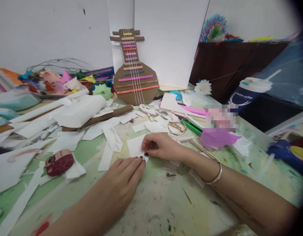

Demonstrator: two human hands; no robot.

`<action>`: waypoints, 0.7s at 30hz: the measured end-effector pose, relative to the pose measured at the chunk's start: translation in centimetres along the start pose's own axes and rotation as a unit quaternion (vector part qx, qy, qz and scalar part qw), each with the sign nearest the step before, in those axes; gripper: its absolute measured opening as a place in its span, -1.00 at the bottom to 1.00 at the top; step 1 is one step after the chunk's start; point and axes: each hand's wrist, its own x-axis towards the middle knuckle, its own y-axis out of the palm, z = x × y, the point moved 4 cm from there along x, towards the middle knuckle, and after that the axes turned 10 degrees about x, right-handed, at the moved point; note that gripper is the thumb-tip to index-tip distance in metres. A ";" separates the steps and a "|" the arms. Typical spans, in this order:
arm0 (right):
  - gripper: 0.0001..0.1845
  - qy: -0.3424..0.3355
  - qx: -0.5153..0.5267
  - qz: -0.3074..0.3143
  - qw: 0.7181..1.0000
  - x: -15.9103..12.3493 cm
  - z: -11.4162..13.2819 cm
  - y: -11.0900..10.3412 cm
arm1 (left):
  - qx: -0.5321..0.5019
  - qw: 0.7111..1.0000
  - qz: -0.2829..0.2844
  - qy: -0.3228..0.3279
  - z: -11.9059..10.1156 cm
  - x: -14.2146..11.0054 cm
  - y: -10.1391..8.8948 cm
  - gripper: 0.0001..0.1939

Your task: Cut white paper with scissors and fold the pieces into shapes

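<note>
A small piece of white paper (135,146) lies on the table in front of me. My left hand (125,175) rests flat along its near edge, fingers stretched out and pointing to the right. At the paper's right side my right hand (160,147) is curled, with thumb and forefinger pinched at the edge; the fingertips partly hide what is between them. Just beyond this hand are gold-handled scissors (177,127). Strips of white paper (107,155) lie to the left of the paper piece.
A cardboard lute (136,80) with colored bars and white strings leans against a white board (171,42) at the back. White paper scraps litter the table. A dark red mouse-shaped device (59,162) is at left, a coffee cup (249,93) at right, and purple paper (218,138) nearer.
</note>
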 end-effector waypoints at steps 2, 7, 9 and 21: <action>-0.82 0.004 0.006 0.002 1.000 0.0 -0.1 0.0 | 0.001 1.000 0.002 -0.017 -0.2 0.1 0.2 -0.59; -0.81 0.007 0.025 0.018 1.000 0.0 -0.1 -0.2 | -0.037 0.998 0.024 -0.048 -0.6 0.3 0.6 -0.40; -0.82 0.008 0.028 0.020 0.999 0.0 -0.1 -0.2 | -0.056 0.996 0.031 -0.059 -0.5 0.2 0.8 -0.37; -0.84 0.004 0.021 0.042 0.999 0.0 0.1 -0.3 | -0.148 0.986 0.034 -0.068 0.2 -0.4 0.4 -0.48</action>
